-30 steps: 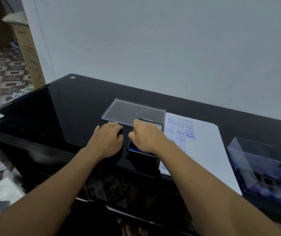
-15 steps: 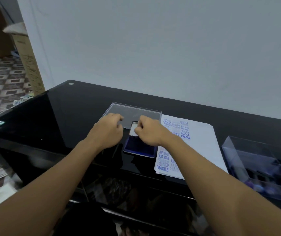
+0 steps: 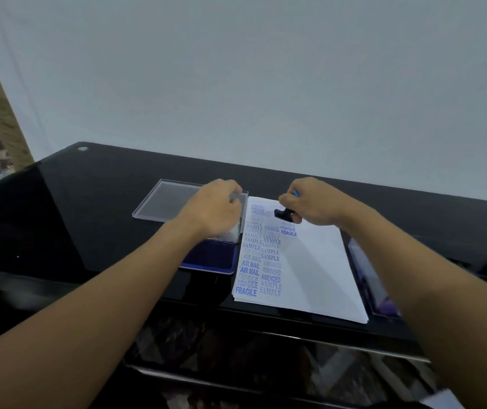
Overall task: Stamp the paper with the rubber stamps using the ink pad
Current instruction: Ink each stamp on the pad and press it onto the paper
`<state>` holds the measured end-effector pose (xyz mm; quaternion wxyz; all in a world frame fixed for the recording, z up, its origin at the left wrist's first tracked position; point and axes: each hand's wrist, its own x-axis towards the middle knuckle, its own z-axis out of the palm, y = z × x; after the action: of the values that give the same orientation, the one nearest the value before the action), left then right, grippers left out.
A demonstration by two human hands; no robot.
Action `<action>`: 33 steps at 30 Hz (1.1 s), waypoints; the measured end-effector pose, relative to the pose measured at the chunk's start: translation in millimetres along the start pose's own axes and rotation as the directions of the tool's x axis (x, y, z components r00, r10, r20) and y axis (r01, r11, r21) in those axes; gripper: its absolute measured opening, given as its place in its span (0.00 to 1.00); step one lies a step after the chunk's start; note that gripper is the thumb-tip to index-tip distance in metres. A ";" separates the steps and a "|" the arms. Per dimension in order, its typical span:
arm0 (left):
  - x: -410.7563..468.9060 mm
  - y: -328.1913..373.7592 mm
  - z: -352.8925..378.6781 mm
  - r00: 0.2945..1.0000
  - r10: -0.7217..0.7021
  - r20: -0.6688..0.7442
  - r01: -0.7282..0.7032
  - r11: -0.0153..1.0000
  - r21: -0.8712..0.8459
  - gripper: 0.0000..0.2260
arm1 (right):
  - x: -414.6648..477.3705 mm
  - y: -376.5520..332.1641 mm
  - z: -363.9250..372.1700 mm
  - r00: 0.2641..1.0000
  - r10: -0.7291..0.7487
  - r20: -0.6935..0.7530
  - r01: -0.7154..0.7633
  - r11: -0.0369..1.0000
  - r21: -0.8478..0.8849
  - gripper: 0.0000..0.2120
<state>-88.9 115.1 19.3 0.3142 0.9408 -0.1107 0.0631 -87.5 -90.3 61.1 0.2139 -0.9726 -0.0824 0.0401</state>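
Presently: rubber stamp (image 3: 283, 214) is pinched by fingers of right hand (image 3: 314, 203) over paper (image 3: 310, 270); ink pad (image 3: 210, 256), beside paper, is gripped by curled left hand (image 3: 214, 212).

The scene is being viewed through a single wide-angle camera worn on the head, being pointed forward and down across the bench (image 3: 95, 208) toward the wall (image 3: 266, 84), with the left hand (image 3: 215, 212) and right hand (image 3: 317, 203) being framed near, at mid-picture.
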 end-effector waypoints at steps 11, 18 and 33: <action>31.5 17.6 43.7 0.980 0.074 0.185 -0.099 0.987 0.130 0.19 | 16.2 40.9 14.2 0.991 0.130 0.038 -0.126 0.988 -0.095 0.08; 44.8 13.5 63.1 0.968 0.041 0.246 -0.095 0.973 0.212 0.19 | 23.9 41.5 27.1 0.988 0.114 0.103 -0.101 0.987 -0.124 0.15; 56.1 9.3 86.1 0.964 0.066 0.257 -0.141 0.948 0.286 0.16 | 32.3 48.9 46.1 0.990 0.109 0.087 -0.088 0.972 -0.216 0.12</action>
<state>-32.7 46.2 -33.1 0.1471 0.9710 -0.1871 -0.0206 -54.0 -109.4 -2.7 0.1026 -0.9895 -0.0484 0.0894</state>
